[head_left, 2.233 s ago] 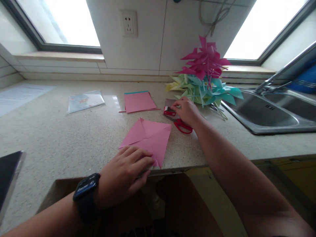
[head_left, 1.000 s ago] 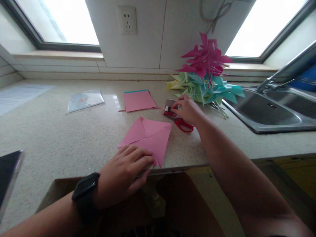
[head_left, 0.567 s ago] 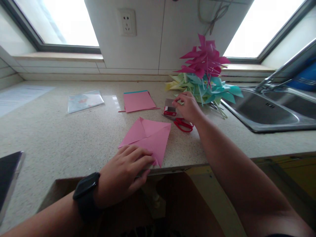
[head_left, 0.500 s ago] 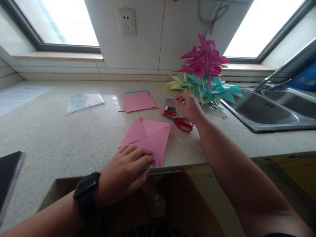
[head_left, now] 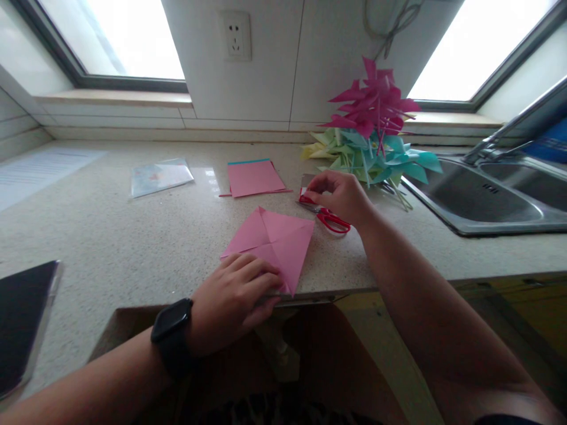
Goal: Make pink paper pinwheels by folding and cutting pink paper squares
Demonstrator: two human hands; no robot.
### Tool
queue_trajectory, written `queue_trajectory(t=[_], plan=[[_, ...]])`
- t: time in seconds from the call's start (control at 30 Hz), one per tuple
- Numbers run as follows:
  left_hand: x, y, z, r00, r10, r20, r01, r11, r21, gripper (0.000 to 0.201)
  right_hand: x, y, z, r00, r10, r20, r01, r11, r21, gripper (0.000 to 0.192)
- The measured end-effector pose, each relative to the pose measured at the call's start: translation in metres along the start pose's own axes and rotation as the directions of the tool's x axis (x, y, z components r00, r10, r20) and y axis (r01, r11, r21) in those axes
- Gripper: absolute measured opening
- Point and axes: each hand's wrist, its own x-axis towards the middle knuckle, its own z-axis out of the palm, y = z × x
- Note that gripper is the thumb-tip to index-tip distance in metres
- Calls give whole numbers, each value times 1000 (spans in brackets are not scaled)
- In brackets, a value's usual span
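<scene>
- Left hand lying flat, fingers spread and unclenched, pressing down the near corner of a creased pink paper square at the counter's front edge; gripping nothing, only pinning.
- Black watch sitting on the left wrist.
- Right hand reaching forward, fingers curled and pinching at a small red-and-grey box; not clear whether the box is lifted or only touched.
- Red-handled scissors lying just under the right palm, handles toward the wrist, blades pointing toward the box.
- Paper square judged light, thin, easily creased and torn; sliding readily on the smooth top, hence the flat palm. Best held by pressing a corner or pinching an edge near a fold line.
- Scissors judged stiff and light; taking by the red loops, away from the blades.
- Beyond the right fingertips: a heap of paper pinwheels, pink on top, teal and yellow-green beneath, sticks poking out.
- Beyond the left fingers: a stack of pink sheets; further left a clear plastic sleeve.
- Far left of the left forearm: a dark tablet at the counter edge.
- Speckled stone counter, polished, glaring under two bright windows; wall socket between them.
- Steel sink and tap to the right of the right arm.
</scene>
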Motion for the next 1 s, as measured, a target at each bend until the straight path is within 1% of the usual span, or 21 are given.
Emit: queue_trajectory(t=[0.07, 0.13, 0.23, 0.33, 0.43, 0.5, 0.63, 0.77, 0.9, 1.0], plan=[[0, 0, 1, 1000, -3, -10, 3, 1000, 2, 16, -2, -2, 6, 998, -3, 68, 0, 999, 48, 16], [1, -1, 1, 1000, -1, -25, 1, 1000, -5, 15, -3, -4, 11, 995, 2, 97, -8, 998, 65, 15], [1, -1, 0, 999, 12, -42, -12, 1000, -16, 14, -4, -7, 16, 995, 19, 100, -26, 997, 73, 15], [1, 0, -1, 999, 14, -38, -15, 1000, -16, 16, -4, -10, 17, 996, 28, 84, -35, 997, 74, 20], [0, 0, -1, 999, 18, -38, -18, 1000, -17, 16, -2, -9, 17, 997, 25, 74, -29, 998, 49, 24], [-1, 0, -1, 999, 19, -41, -20, 1000, -17, 16, -2, -7, 16, 997, 15, 79, -17, 1000, 15, 22], [0, -1, 0, 999, 23, -47, -23, 1000, -16, 16, -2, -4, 14, 994, -11, 107, 17, 998, -55, 17], [1, -1, 1, 998, 26, -57, -26, 1000, -12, 16, -3, -2, 16, 989, -41, 144, 53, 995, -83, 18], [1, 0, 1, 996, 39, -79, -40, 999, -7, 15, -1, -2, 27, 969, -103, 226, 125, 988, -87, 19], [0, 0, 2, 995, 37, -89, -38, 999, -7, 15, 6, -5, 39, 937, -167, 308, 203, 975, -91, 17]])
